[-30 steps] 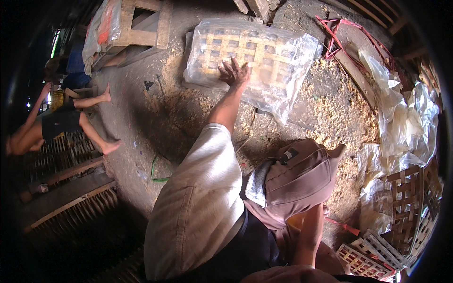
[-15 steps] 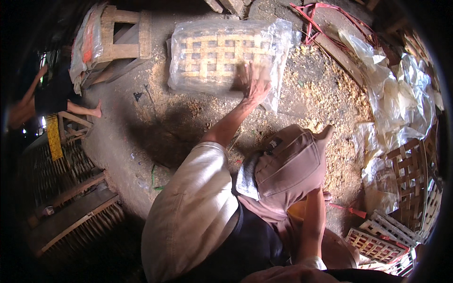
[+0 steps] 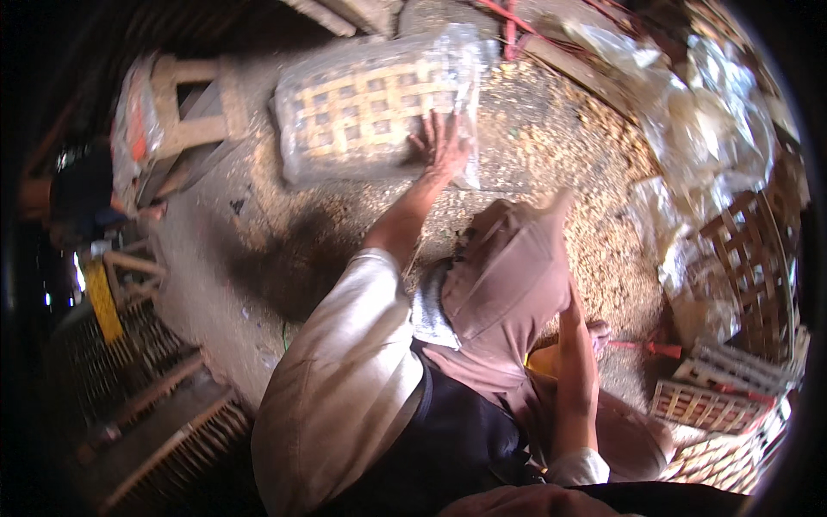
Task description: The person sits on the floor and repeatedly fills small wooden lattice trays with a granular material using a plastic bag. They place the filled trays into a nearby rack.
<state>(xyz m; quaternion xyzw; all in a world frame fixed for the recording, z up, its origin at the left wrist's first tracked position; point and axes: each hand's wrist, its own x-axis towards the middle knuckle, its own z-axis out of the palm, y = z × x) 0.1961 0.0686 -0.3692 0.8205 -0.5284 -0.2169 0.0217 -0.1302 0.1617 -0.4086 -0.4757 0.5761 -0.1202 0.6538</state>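
My left hand [image 3: 444, 148] lies flat with fingers spread on the right part of a woven bamboo tray [image 3: 370, 103] wrapped in clear plastic [image 3: 301, 164]. The wrapped tray rests on the floor in front of me. My right forearm [image 3: 579, 370] runs up along my bent leg in brown trousers [image 3: 508, 276]. Behind the knee, my right hand is hidden, so its fingers and anything in them do not show. Part of a yellow object [image 3: 543, 360] shows between my leg and the right forearm.
Yellowish crumbs [image 3: 594, 146] are scattered over the floor. Crumpled clear plastic sheets [image 3: 715, 121] and woven bamboo trays [image 3: 741, 267] pile up at right. A wooden stool [image 3: 198, 103] stands at far left, near another person's foot [image 3: 153, 209]. Slatted racks [image 3: 164, 414] are at lower left.
The view has shifted, so the wrapped tray sits further left and looks tilted. My left hand stays on it, with its fingers more plainly spread.
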